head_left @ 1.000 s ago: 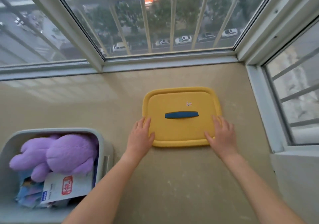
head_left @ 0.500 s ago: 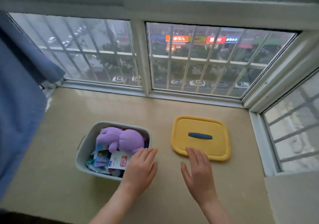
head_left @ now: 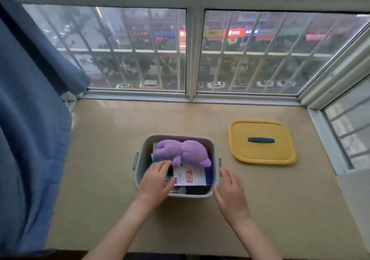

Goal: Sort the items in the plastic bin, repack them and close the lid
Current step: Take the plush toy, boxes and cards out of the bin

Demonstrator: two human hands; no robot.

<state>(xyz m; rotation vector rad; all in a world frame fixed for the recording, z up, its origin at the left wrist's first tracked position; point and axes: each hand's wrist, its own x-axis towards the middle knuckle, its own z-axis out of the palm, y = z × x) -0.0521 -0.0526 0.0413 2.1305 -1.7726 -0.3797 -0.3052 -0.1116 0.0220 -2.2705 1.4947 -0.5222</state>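
A grey plastic bin (head_left: pixel 212 145) stands open in the middle of the beige sill. Inside lie a purple plush toy (head_left: pixel 183 151), a white packet with a red label (head_left: pixel 189 176) and several blue and dark items below them. My left hand (head_left: pixel 156 179) reaches over the bin's left front rim, its fingers relaxed on the contents beside the packet. My right hand (head_left: pixel 230 193) is flat and open against the bin's right front corner. The yellow lid with a blue handle (head_left: pixel 262 141) lies flat on the sill to the right of the bin.
A blue curtain (head_left: pixel 30 119) hangs along the left side, down to the sill's edge. Barred windows (head_left: pixel 190 53) close off the back and the right. The beige sill (head_left: pixel 100 159) ends at a front edge near my forearms.
Both hands left the yellow lid and came to the bin. The left now reaches into it, the right rests at its right corner. The view swung left and the bin is now centred.
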